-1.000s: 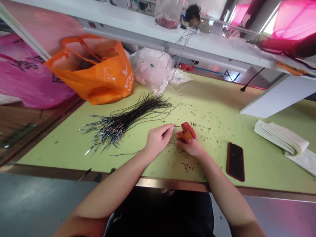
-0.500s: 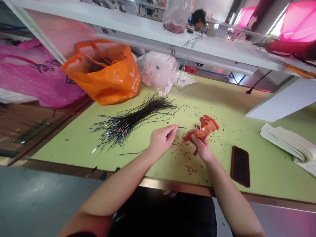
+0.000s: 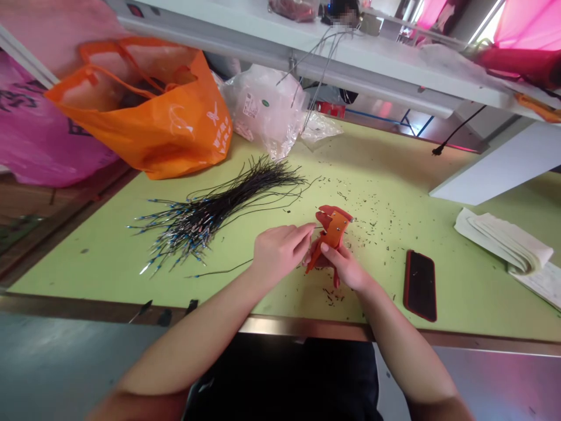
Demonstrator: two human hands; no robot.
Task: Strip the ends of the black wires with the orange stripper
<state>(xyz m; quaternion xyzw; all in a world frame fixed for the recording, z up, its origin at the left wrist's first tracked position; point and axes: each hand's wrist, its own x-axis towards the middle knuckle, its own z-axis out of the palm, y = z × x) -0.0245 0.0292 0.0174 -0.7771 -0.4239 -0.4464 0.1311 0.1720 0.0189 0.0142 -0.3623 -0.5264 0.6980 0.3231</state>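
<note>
My left hand (image 3: 283,248) pinches a thin black wire (image 3: 225,271), whose blue-tipped end trails left over the green table. The wire's other end sticks out past my fingertips, at the jaws of an orange-red hand tool (image 3: 333,227). My right hand (image 3: 339,261) is wrapped round the handles of this tool, its jaws turned up and left. Whether the wire lies between the jaws is too small to tell. Left of my hands lies a large bundle of black wires (image 3: 228,202) with blue and silver ends.
An orange bag (image 3: 175,128) and clear plastic bags (image 3: 267,111) stand behind the bundle. Black clippings (image 3: 335,297) litter the green table (image 3: 381,158). A phone (image 3: 421,285) and folded cloth (image 3: 504,240) lie right. A white shelf (image 3: 245,29) crosses above; a person's head shows behind.
My right hand has turned the tool more upright and brought it left, against the wire end at my left fingertips. The camera view has shifted a little.
</note>
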